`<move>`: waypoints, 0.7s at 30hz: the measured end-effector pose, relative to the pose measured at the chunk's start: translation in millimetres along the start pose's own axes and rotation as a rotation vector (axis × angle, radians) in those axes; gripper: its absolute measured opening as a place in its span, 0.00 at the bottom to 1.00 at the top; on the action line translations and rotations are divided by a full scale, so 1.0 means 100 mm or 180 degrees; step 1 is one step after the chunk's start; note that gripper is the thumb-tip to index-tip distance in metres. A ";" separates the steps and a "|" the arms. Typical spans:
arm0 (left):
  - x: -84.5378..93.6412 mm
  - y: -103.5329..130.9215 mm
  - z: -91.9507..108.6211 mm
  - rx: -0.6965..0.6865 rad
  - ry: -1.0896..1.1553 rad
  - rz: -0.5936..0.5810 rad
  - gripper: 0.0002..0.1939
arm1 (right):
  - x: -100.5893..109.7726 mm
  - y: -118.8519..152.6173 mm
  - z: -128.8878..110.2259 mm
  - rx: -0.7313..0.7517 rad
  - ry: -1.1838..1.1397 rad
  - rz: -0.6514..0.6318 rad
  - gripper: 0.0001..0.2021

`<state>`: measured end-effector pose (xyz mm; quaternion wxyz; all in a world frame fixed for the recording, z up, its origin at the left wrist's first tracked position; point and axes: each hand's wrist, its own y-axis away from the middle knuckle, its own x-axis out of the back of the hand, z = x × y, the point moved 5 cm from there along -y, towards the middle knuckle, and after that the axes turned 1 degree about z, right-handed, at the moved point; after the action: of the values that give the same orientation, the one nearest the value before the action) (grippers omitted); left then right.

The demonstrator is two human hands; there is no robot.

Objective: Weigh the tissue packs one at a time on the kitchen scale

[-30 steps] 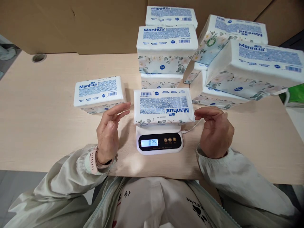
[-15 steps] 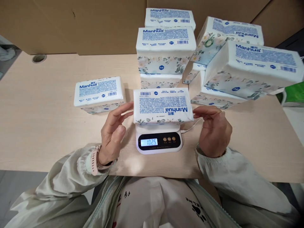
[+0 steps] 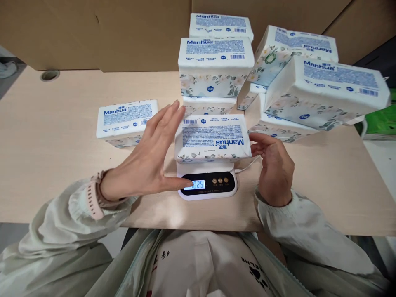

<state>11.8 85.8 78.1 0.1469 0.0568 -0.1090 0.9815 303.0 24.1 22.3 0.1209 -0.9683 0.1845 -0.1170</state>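
A white and blue tissue pack (image 3: 213, 138) lies on a white digital scale (image 3: 206, 197), its printing upside down to me. The scale's lit display reads 102.5, partly covered by my left thumb. My left hand (image 3: 151, 156) is spread at the pack's left side, thumb over the display and fingers raised by the pack's far left corner; it grips nothing. At the pack's right end is my right hand (image 3: 274, 171), fingers bent with their tips at or very near the wrapper, not closed round it. A second tissue pack (image 3: 128, 117) lies behind my left hand.
Stacked tissue packs (image 3: 215, 68) stand behind the scale, with more piled packs (image 3: 328, 90) at the right. A cable (image 3: 249, 166) leaves the scale's right side. Brown cardboard (image 3: 139, 37) walls the back. A green package (image 3: 382, 121) lies far right. The wooden table (image 3: 55, 165) has a cable hole (image 3: 50, 76).
My left hand has opened wide and moved up and over, its thumb now across the display's left edge. My right hand has shifted slightly left. The pack on the scale stays put.
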 end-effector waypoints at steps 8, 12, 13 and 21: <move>-0.22 -0.29 0.19 -0.0046 0.0060 -0.0078 0.39 | 0.04 -0.06 -0.26 0.0441 -0.0030 0.0498 0.18; -0.30 0.08 0.40 -0.0827 -0.0322 0.0322 0.25 | 0.04 -0.08 -0.40 0.0264 -0.0457 0.0500 0.16; -0.28 0.21 0.39 -0.0881 -0.0214 0.0606 0.22 | 0.03 -0.09 -0.36 0.0069 -0.0572 0.0388 0.17; -0.41 0.85 -0.20 0.0290 0.0948 0.0522 0.29 | -0.28 0.03 -0.39 -0.0097 -0.0105 -0.1032 0.20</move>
<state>23.6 0.1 35.8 0.0781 -0.0917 -0.0457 0.9917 266.1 24.2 53.4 0.0887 -0.9889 0.0256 -0.1161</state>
